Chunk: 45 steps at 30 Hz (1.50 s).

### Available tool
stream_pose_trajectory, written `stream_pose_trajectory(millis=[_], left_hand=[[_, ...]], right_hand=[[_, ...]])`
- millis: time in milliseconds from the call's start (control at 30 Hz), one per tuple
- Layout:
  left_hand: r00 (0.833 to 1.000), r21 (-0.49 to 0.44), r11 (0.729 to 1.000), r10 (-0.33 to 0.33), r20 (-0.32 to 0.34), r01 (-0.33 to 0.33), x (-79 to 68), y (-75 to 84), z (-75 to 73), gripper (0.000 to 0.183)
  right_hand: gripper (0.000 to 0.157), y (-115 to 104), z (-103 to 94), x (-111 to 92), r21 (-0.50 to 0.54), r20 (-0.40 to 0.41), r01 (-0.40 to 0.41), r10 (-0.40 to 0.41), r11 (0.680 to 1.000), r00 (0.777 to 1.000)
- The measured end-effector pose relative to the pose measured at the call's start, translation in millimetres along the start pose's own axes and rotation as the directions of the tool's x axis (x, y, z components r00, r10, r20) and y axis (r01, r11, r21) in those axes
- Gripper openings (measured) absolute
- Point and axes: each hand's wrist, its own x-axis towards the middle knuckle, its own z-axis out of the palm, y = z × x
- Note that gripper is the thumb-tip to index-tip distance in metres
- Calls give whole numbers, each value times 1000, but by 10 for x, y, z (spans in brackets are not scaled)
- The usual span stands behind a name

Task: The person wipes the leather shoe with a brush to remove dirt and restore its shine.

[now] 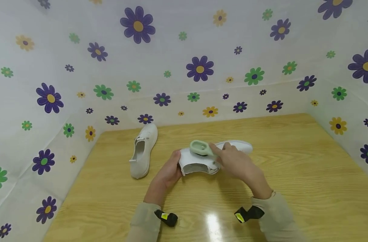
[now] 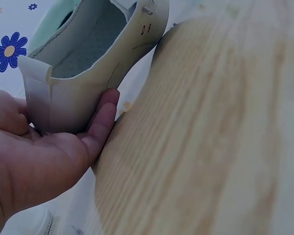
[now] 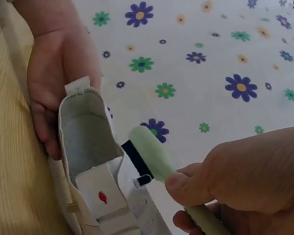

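Note:
A white shoe point(image 1: 188, 161) lies tipped on its side above the wooden table, its opening facing the person. My left hand point(image 1: 169, 169) grips its heel; in the left wrist view the fingers point(image 2: 105, 115) curl under the heel. My right hand point(image 1: 236, 163) holds a pale green brush point(image 1: 199, 148) by its handle. The dark bristles point(image 3: 137, 159) touch the shoe's side next to the opening in the right wrist view. A small red mark point(image 3: 103, 197) shows on the shoe's tongue.
A second white shoe point(image 1: 144, 151) rests on the table point(image 1: 105, 195) to the left, toe pointing away. A white flower-patterned sheet point(image 1: 172, 50) stands round the back and sides of the table. Black straps with cameras point(image 1: 169, 218) sit at both wrists.

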Motion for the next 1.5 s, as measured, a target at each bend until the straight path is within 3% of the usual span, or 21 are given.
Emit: stream_pose_trajectory(millis=[100,300,367,667,800,867,1067,1333,1400,1500], left_hand=[[999,-14,1000,15,30,-15,3,10,-12,39],[1000,-1,1000,-10,19,10,-8,26,-21,37],[1000,3,1000,-21,16,21,-16,31,-25,37],[999,12,999,-47,-9,47,-30,40,-50,40],[998,12,998,-55,-20,55,-20,47,-55,38],[998,19,998,-56,-19,56,-14,48,-54,38],[998,32,997,-65,-14,65,-17,48,-35,37],[998,38,997,-65,-13,65,-8,46,-39,38],[998,42,997,-62,-10,62,-3,42,-44,38],[998,46,997,-57,-17,58,-4,42,-43,38]], right_hand=[[52,109,-94,-84,49,6,-48,48,998,999],[55,715,-416,-480,254,21,-129,128,959,992],[55,831,-460,-547,269,24,-130,129,954,991],[52,976,-476,-597,227,-16,-166,174,960,985],[51,1071,-381,-559,292,-16,-202,216,935,976],[51,1132,-298,-515,373,-4,-240,260,896,966],[44,1266,6,-355,608,50,-324,373,724,926],[43,1291,275,-189,778,140,-376,446,503,884],[43,1292,311,-162,801,172,-386,441,459,881],[42,1291,335,-141,814,204,-401,440,420,875]])
